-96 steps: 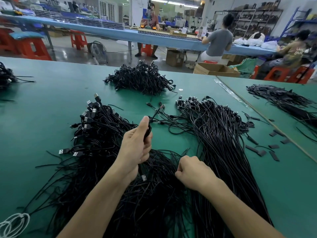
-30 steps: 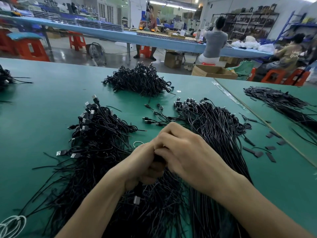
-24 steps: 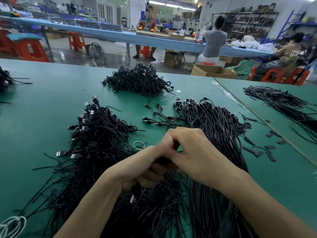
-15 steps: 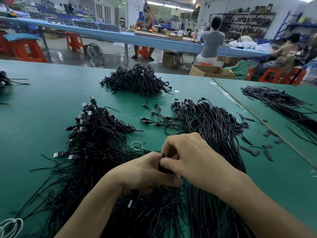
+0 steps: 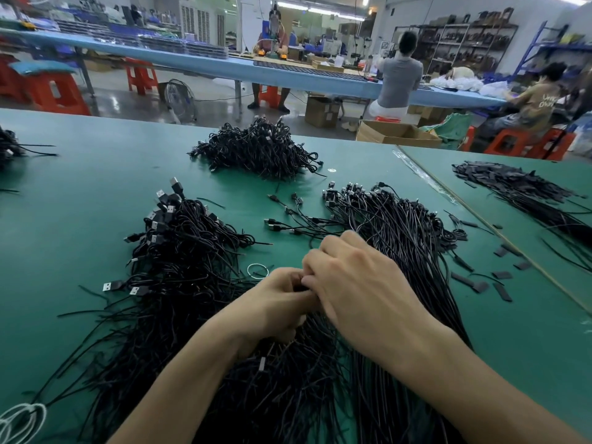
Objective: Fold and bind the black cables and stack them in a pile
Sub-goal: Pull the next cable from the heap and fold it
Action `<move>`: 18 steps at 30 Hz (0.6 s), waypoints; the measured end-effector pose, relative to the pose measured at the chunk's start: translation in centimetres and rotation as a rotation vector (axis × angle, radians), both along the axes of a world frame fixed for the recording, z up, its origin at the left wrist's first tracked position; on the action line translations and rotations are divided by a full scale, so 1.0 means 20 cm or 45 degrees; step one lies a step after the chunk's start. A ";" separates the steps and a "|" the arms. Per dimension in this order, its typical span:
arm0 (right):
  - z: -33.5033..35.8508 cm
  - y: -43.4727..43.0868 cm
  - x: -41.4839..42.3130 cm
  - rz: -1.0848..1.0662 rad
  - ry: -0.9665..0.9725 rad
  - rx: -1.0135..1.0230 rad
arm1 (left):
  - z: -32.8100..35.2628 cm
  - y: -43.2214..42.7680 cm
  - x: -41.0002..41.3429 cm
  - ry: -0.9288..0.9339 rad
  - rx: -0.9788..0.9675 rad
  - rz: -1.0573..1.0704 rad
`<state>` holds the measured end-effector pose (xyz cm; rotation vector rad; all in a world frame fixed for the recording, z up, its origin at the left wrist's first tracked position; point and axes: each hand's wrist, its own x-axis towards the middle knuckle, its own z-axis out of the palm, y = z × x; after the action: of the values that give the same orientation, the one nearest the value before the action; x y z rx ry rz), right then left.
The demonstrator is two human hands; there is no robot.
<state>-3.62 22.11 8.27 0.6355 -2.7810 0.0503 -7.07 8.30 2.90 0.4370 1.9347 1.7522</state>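
Where the green table reaches its near left corner, a loop of white cord lies half out of view, and a small clump of dark cables sits at the far left edge. Right of these, a loose heap of black cables fans from the near edge toward the table's middle, its USB plugs bunched at the far end. A clear ring lies on the green just beside that heap. Next to it the left hand is clenched, fingers curled round a dark bundle that is mostly hidden and seems to be a folded cable. The right hand lies against it, knuckles up, fingertips pinching the same bundle. Beyond the hands, toward the far edge, a pile of bound cables sits alone. Further right, a long sheaf of straight cables runs up from the near edge. Short black strips lie scattered near the right edge, and the adjoining table carries another heap of strips.
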 end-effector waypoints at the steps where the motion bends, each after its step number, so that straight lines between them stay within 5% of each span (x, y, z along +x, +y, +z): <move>1: 0.00 0.00 0.00 -0.039 0.027 -0.084 | 0.01 0.00 0.00 -0.036 0.090 0.032; 5: -0.05 0.01 -0.05 -0.191 0.039 -0.462 | 0.04 0.02 0.01 -0.268 0.568 0.102; 10: -0.08 -0.02 -0.10 -0.187 0.079 -0.916 | -0.01 0.07 0.00 -0.094 0.783 0.290; 13: -0.09 0.00 -0.13 -0.161 -0.085 -1.323 | -0.02 0.05 -0.02 0.254 0.486 0.413; 18: -0.13 0.01 -0.13 -0.166 -0.259 -1.635 | -0.04 0.02 -0.04 0.629 -0.020 0.752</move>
<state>-6.16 22.30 5.72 0.0827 -2.2408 1.7249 -7.84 8.60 2.12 0.3326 2.6271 2.1283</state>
